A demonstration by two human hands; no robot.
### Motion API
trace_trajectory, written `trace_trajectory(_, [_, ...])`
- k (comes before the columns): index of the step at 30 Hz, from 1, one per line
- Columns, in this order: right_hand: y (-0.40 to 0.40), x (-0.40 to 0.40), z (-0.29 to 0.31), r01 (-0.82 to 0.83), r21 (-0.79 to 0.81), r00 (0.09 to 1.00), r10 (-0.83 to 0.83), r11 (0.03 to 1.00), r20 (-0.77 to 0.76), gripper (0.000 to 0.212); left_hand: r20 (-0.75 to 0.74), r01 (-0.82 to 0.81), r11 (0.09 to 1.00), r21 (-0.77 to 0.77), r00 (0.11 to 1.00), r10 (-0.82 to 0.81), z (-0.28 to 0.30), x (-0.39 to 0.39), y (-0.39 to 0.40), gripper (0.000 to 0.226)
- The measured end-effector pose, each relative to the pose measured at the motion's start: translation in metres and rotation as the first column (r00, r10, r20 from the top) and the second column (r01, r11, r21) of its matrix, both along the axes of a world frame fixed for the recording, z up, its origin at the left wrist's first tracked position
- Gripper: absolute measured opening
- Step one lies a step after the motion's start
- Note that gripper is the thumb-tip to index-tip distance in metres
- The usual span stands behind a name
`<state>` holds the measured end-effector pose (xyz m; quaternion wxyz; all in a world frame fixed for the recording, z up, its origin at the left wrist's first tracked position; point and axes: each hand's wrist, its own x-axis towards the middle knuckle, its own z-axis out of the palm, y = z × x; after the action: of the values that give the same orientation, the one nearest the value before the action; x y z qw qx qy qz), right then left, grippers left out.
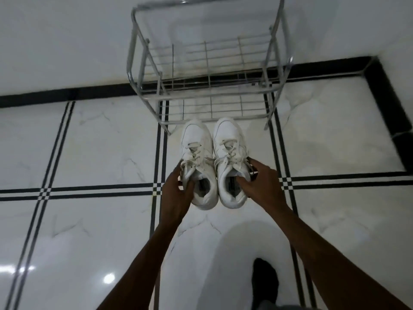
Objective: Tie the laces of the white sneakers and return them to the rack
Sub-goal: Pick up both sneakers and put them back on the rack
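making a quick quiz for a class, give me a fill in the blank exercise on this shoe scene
1. Each hand grips one white ____; the left hand holds the left one.
2. The right hand has its fingers tucked inside the right shoe's ____.
3. The toes of both shoes point toward the metal wire ____.
4. The shelves of the rack hold ____ shoes.

Missing words: sneaker; opening; rack; no
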<state>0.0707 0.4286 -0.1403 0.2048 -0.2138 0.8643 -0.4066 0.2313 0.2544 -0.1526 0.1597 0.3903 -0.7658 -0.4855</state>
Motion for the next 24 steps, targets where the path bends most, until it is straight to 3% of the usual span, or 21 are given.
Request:
trace_trajectory(5, [0.008, -0.038, 0.133, -0.001, 0.036, 0.999, 0.000, 0.999, 0.044, 0.045, 0.041, 0.005, 1.000, 0.015, 0.999, -0.006, 0.124, -0.035, 0.004, 0.056])
trace_trajectory(10, [-0.011, -0.087, 0.204, -0.022, 0.051, 0.998, 0.019, 0.998, 0.068, 0.050, 0.044, 0.040, 0.999, -0.007, 0.998, -0.039, 0.185, -0.082, -0.018, 0.058])
trace_trajectory(15, [-0.049, -0.143, 0.214, -0.019, 0.060, 0.997, 0.015, 0.998, 0.071, 0.052, 0.071, 0.054, 0.998, -0.027, 0.996, -0.052, 0.192, -0.144, -0.057, 0.056])
trace_trajectory(24, [-0.160, -0.252, 0.162, 0.010, 0.140, 0.992, -0.028, 0.990, 0.126, 0.050, 0.100, 0.094, 0.995, 0.028, 0.990, -0.097, 0.139, -0.262, -0.167, 0.056])
